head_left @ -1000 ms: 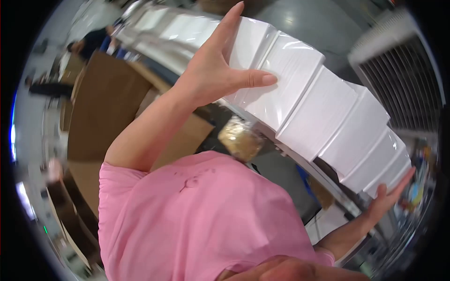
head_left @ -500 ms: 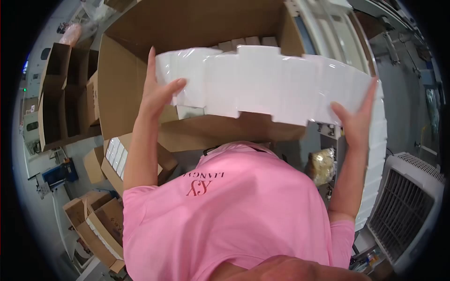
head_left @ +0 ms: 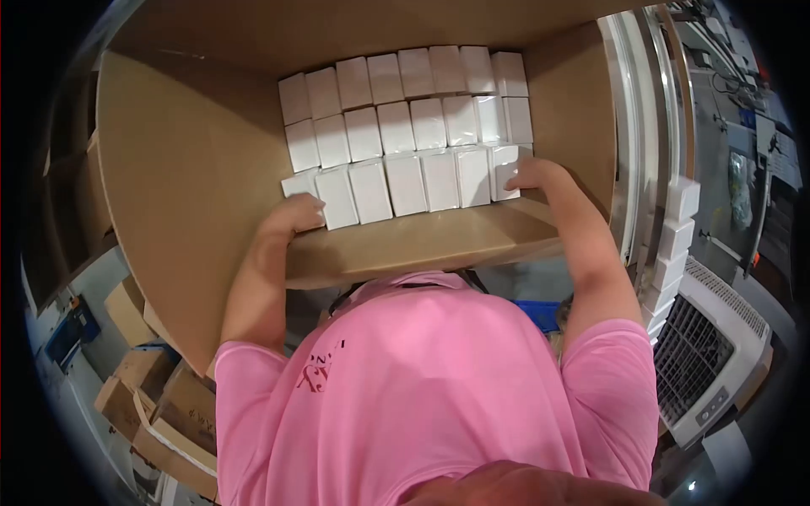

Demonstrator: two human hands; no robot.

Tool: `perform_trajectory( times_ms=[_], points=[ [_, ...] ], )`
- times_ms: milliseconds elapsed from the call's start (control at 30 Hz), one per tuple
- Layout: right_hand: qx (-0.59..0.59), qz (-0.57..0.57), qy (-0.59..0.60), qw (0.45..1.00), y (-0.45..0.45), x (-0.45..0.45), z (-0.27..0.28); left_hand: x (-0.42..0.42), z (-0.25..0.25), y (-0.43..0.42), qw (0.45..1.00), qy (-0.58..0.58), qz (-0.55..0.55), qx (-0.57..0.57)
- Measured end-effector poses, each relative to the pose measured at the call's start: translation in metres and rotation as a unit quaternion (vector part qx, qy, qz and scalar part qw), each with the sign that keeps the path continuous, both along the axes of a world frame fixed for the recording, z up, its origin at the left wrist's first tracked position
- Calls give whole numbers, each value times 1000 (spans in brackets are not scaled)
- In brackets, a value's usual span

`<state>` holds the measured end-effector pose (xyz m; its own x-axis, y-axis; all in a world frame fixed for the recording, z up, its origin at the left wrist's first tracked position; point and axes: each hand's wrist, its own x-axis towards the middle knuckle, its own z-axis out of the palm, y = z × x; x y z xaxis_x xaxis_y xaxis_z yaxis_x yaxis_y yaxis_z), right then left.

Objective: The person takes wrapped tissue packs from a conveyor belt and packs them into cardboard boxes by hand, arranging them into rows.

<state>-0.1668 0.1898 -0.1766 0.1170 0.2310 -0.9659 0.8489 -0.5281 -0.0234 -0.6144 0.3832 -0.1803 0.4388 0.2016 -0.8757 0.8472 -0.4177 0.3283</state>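
Note:
A large cardboard carton [head_left: 181, 160] stands open before me, with white boxes packed inside in three rows. The nearest row of white boxes [head_left: 408, 185] lies between my two hands, well down in the carton. My left hand [head_left: 293, 216] is closed against the left end of this row, thumb on the end box. At the right end my right hand [head_left: 540, 174] grips the last box, its fingers partly hidden behind it. Beyond them are the middle row [head_left: 395, 130] and the far row [head_left: 384, 80], both touching the row in front.
White boxes [head_left: 666, 271] stand in a line along the right, beside a metal rail [head_left: 629, 135]. An air cooler [head_left: 700, 363] is at the lower right. Open cardboard boxes [head_left: 169, 413] sit at the lower left. The carton's near wall [head_left: 439, 232] rises between the boxes and my body.
Both hands have lowered the row of white boxes from above the carton's near edge down into it, in front of the other rows. My view has moved closer over the carton.

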Motion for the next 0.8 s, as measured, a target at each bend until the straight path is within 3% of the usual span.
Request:
perform_trajectory(
  times_ms=[100, 200, 233, 267, 300, 333, 367, 400, 433, 467, 500, 533, 567, 633, 700, 733, 767, 800],
  points=[
    [27, -7, -60, 998, 1, 5, -2, 38, 21, 28, 985, 41, 157, 59],
    [145, -36, -142, 978, -13, -6, -12, 29, -37, 18, 937, -132, -24, 323],
    [196, -24, -149, 969, -14, -15, -11, 29, -45, 16, 965, -94, -24, 245],
    [181, -41, -120, 975, -2, -35, 24, 30, -52, 14, 984, -51, -22, 168],
    [213, 53, -93, 971, -15, -31, -16, 32, -51, 12, 996, -20, -30, 78],
    [188, 114, -103, 970, -15, -39, -12, 36, -50, 3, 991, -28, -49, 121],
    [171, -7, -62, 983, -13, -41, -5, 45, -38, -2, 991, -30, -73, 112],
    [157, 10, -46, 987, -10, -38, -12, 59, -22, -1, 993, -4, -82, 82],
    [157, -17, -71, 985, -10, -42, -28, 57, -32, 1, 994, -15, -87, 57],
    [144, 24, -82, 986, -5, -44, -6, 46, -60, 3, 993, -21, -91, 67],
    [180, 18, -96, 979, -4, -49, 35, 33, -82, 10, 986, -111, -106, 66],
    [280, -62, -80, 955, -11, -50, 27, 32, -92, 16, 994, -90, -58, 23],
    [365, -128, -33, 922, -18, -52, 32, 64, -53, 5, 995, -25, -72, 68],
    [456, -208, 81, 862, -53, -44, 107, 100, -29, -4, 976, -10, -91, 196],
    [598, -271, 103, 747, -114, -41, 148, 161, -3, -12, 958, -139, 16, 250],
    [618, -298, 84, 723, -149, -35, 163, 195, 13, -22, 939, -203, 72, 269],
    [636, -326, 65, 697, -189, -27, 178, 235, 54, -57, 877, -381, 131, 264],
    [631, -373, -13, 680, -232, -23, 204, 277, 78, -75, 843, -460, 114, 254]
  ],
)
